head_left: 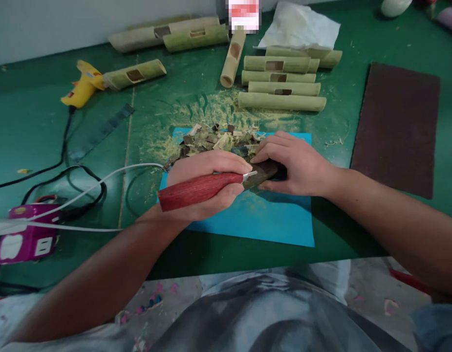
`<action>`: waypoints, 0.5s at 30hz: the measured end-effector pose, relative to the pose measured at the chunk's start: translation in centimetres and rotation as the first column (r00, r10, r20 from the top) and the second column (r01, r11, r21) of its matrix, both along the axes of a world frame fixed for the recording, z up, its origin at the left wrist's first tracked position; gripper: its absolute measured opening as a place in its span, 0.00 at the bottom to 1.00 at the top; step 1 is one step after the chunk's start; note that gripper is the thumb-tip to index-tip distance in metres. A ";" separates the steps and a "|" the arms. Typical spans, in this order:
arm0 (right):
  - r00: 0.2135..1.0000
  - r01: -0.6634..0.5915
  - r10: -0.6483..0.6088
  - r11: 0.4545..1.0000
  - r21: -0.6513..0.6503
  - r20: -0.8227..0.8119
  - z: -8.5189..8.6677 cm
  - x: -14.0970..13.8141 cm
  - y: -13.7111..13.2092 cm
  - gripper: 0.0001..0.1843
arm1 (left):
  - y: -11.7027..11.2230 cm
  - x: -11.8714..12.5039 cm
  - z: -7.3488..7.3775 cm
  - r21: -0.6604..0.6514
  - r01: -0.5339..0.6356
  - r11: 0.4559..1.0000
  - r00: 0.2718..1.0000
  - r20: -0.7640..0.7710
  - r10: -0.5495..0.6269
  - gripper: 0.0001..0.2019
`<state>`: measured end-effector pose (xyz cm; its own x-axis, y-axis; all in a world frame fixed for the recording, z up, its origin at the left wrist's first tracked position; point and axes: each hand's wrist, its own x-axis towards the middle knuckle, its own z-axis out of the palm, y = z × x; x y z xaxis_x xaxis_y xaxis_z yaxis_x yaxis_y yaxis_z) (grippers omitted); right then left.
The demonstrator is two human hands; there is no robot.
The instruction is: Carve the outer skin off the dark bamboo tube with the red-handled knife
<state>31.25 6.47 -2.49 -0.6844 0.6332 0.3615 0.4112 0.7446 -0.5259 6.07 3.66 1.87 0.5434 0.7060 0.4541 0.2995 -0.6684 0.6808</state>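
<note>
My left hand (214, 164) is closed around the red wooden handle of a carving knife (200, 190). Its short metal blade points right and touches, or lies just over, a dark brown, wood-like piece (260, 175). My right hand (297, 159) grips that piece from the right, fingers over the far side and thumb on the near side. The piece's right end looks black and is partly covered by the hand. Both hands are over a blue sheet (269, 222). Just behind them lies a heap of chips and shavings (220, 139).
Cut bamboo tubes (284, 101) with openings lie at the back. A yellow glue gun (82, 85) meets another bamboo tube at left. Cables run around a purple power strip (28, 232). A brown mat (399, 127) lies right, and white crumpled paper (299, 27) behind the tubes.
</note>
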 end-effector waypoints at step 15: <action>1.000 -0.008 0.008 1.000 0.009 0.026 0.2 0.2 -0.1 0.16 | -0.1 0.6 -0.9 0.100 -0.068 0.993 0.996 0.064 0.062 0.06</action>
<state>31.40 6.40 -2.31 -0.6986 0.6245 0.3492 0.4190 0.7526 -0.5079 6.68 3.61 0.98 0.4673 0.6871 0.5564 0.3044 -0.7159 0.6284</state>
